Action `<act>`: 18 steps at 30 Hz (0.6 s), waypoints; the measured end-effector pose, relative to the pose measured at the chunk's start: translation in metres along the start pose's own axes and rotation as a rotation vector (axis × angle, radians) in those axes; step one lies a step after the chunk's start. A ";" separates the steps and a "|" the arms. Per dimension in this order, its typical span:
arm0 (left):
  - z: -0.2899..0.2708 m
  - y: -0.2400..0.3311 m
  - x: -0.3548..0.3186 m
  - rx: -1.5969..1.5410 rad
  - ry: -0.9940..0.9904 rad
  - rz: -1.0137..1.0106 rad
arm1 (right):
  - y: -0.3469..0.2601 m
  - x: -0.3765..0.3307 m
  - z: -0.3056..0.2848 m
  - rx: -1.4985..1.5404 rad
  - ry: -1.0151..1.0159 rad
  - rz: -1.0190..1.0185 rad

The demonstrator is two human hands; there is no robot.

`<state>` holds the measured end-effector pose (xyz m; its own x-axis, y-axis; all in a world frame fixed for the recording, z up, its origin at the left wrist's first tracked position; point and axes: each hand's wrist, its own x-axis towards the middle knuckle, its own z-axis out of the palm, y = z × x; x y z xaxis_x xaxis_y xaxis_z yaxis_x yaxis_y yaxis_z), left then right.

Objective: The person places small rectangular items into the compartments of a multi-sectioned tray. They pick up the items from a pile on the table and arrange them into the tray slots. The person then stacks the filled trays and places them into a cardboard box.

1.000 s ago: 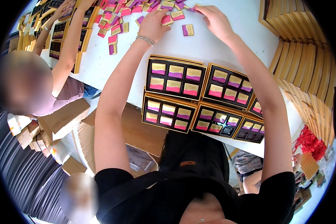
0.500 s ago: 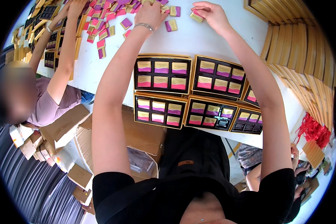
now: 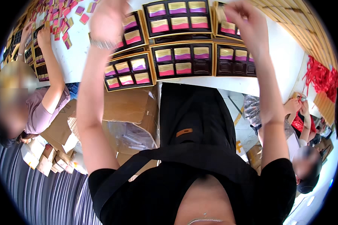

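Note:
Smeared by motion, my left hand (image 3: 109,22) is over the upper left box, its fingers mostly cut off by the upper edge. My right hand (image 3: 248,20) is at the upper right box (image 3: 228,27), fingers curled toward a small gold-and-pink wrapped piece; blur hides what they hold. Gold-rimmed black boxes hold gold, purple and pink pieces in two rows. The upper middle box (image 3: 179,28) has both rows filled. In the front middle box (image 3: 202,68), the lower right slot is vacant; the front right box (image 3: 229,66) shows vacant lower slots.
Loose wrapped pieces (image 3: 64,26) lie on the white table (image 3: 79,48) at the far left. A co-worker (image 3: 49,97) reaches over other boxes there. Gold boxes (image 3: 308,30) and red ribbons (image 3: 319,75) are at the right. An open carton (image 3: 131,101) stands below the table.
Both my hands have left the loose pieces and come over the boxes, the left one to the left, the right one to the right. The view has shifted, so the boxes appear higher.

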<state>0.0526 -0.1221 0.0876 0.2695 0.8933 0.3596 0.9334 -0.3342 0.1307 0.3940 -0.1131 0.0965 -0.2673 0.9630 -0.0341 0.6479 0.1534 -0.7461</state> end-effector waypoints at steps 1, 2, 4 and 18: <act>-0.011 0.035 -0.023 -0.037 -0.026 0.158 | -0.001 -0.032 0.001 0.137 0.017 0.078; -0.021 0.074 -0.036 -0.221 -0.183 0.139 | -0.003 -0.064 0.003 0.266 0.039 0.169; -0.009 0.118 -0.063 -0.273 -0.145 0.296 | -0.008 -0.112 0.011 0.516 0.061 0.404; -0.007 0.178 -0.102 -0.078 -0.114 0.424 | 0.004 -0.160 0.058 0.218 0.439 0.250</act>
<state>0.1902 -0.2744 0.0804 0.6529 0.6985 0.2930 0.7153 -0.6958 0.0648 0.3985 -0.2797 0.0605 0.2291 0.9733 0.0177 0.4782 -0.0966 -0.8729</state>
